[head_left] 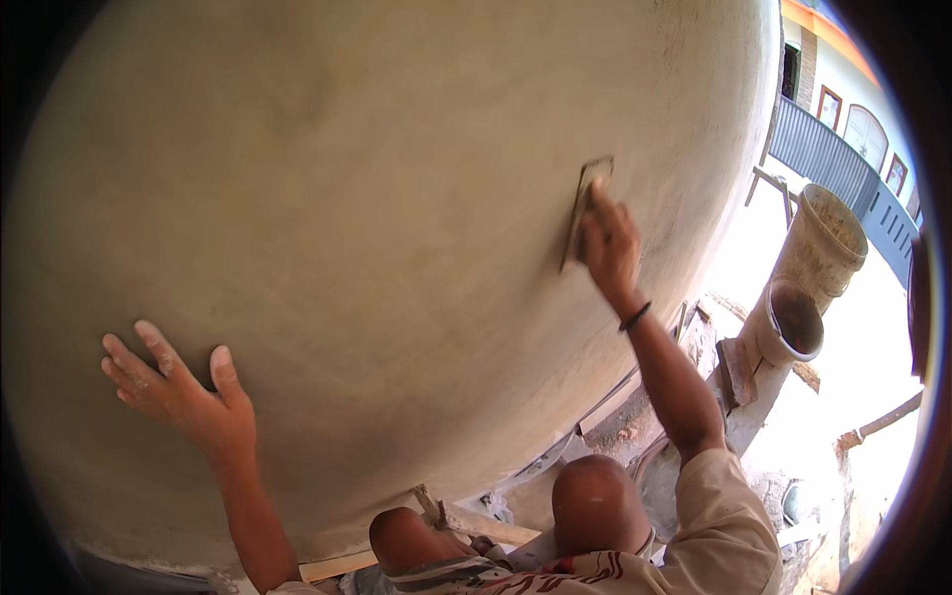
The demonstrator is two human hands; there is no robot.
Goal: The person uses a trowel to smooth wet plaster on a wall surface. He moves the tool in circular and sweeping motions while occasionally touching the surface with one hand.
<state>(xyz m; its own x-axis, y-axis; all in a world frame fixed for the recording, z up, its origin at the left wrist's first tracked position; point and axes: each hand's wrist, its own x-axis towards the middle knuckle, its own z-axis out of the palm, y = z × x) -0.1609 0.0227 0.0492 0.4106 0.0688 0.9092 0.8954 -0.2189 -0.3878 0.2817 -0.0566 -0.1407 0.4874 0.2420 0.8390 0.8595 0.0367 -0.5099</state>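
A broad grey plastered wall (377,198) fills most of the head view, smooth with faint darker patches. At its right part, my right hand (612,243) grips a rectangular plastering trowel (595,171), whose flat blade lies against the plaster. The trowel's handle is mostly hidden under my fingers. My left hand (178,397) is open at the lower left, its fingers spread and dusted with pale plaster; it seems to rest on the wall. A dark band (635,317) circles my right wrist.
Two plaster-stained buckets (833,223) (793,322) stand to the right on a plank. My bent knees (598,506) are close below the wall, near wooden boards (491,526). Farther off are a blue-grey metal fence (818,144) and a white house (858,89).
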